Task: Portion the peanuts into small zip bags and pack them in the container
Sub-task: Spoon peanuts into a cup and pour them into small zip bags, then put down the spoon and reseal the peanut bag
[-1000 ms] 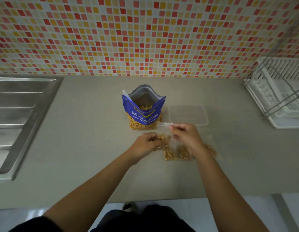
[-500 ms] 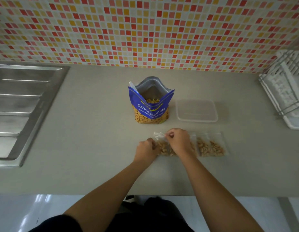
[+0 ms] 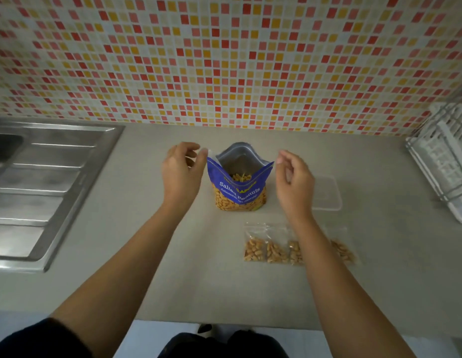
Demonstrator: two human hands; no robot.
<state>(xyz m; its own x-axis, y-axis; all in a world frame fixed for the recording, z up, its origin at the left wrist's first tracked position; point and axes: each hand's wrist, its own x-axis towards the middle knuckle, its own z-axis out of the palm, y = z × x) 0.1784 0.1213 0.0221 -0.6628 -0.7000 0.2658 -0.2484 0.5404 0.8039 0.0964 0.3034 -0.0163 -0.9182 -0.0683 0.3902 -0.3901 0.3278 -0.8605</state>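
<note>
One view is available, the head camera, looking down at a grey counter [image 3: 137, 228] set against a mosaic tile wall [image 3: 224, 60].

Peanut bag [image 3: 239, 192]: blue, printed "Salted Peanuts", standing upright at the middle of the counter. Its mouth is open and the silver lining shows. Peanuts are visible inside and through the clear lower panel.

Left hand [image 3: 182, 174]: raised at the left side of the bag's mouth. Fingers and thumb are half curled in a C shape with a gap between them, and nothing lies in that gap. One fingertip sits right at the bag's upper left corner; contact cannot be confirmed.

Right hand [image 3: 294, 182]: raised at the right side of the bag's mouth, with fingers loosely curled and holding nothing. The fingertips are just beside the upper right corner, apart from it.

Container [image 3: 328, 195]: clear and rectangular, lying on the counter just right of the peanut bag and partly hidden behind the right hand. Its contents cannot be made out.

Small zip bags [image 3: 254, 250]: at least four, filled with peanuts, lying flat in a row on the counter, nearer the person than the peanut bag and container. The right forearm crosses above the row and hides part of it.

Steel sink drainboard [image 3: 44, 189]: at the left edge of the counter.

White dish rack [image 3: 444, 166]: at the right edge of the counter.
</note>
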